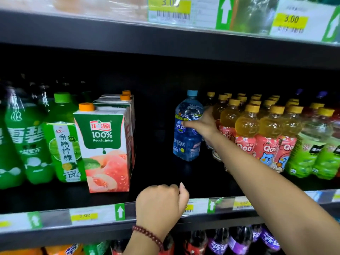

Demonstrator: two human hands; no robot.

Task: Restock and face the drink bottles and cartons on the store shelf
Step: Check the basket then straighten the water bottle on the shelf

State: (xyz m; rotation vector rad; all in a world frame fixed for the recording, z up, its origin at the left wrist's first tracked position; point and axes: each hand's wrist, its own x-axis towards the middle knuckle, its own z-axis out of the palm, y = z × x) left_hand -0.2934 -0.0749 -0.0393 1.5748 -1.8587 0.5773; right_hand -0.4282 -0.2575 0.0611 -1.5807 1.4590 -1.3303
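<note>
Now right hand (202, 124) grip curled round ribbed blue plastic bottle (186, 137), left hand (161, 205) a loose empty fist

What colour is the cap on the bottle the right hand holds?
Light blue cap, head view.

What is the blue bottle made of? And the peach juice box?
The blue bottle, held by the right hand, looks like clear, shiny plastic: you can see through it and light glints off its bumps. The peach juice box looks like smooth printed cardboard, folded with sharp edges, with what seems a plastic orange cap.
</note>
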